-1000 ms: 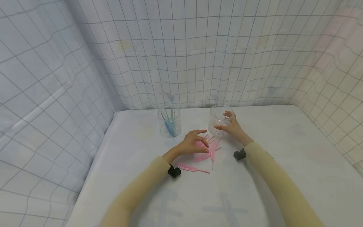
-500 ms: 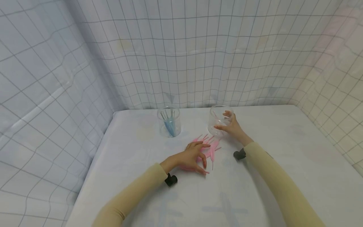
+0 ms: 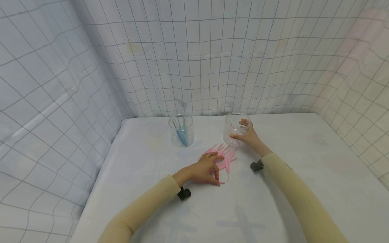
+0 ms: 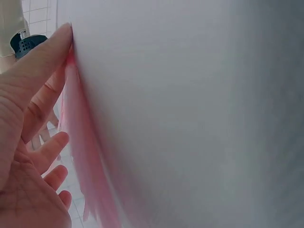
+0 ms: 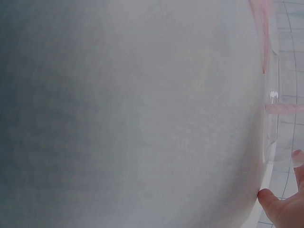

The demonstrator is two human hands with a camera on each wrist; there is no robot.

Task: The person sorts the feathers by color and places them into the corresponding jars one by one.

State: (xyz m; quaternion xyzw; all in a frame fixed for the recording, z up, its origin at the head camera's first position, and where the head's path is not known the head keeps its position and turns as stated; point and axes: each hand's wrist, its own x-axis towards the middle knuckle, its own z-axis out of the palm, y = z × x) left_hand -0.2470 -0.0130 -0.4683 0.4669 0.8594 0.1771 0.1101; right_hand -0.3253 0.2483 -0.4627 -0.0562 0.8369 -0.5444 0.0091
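Note:
My left hand (image 3: 204,168) is low over the table, thumb and index finger pinching the quill end of a pink feather (image 4: 84,137). In the head view the palm hides most of this feather, leaving its quill tip showing past the thumb. Several more pink feathers (image 3: 228,164) lie loosely piled just beyond, partly under the fingers. My right hand (image 3: 250,136) grips a clear glass jar (image 3: 227,137) at its right side, thumb in front and fingers behind. A pink feather (image 5: 283,109) shows inside that jar, which stands upright on the table.
A second clear jar (image 3: 191,139) stands to the left at the back, with several blue feathers (image 3: 182,135) upright in it. White cloth covers the table (image 3: 146,152). Grid-patterned curtains (image 3: 209,67) close in the back and both sides.
My left hand has come down toward the near feather, and its thumb and index finger have closed on the quill. The right hand and its jar have stayed put.

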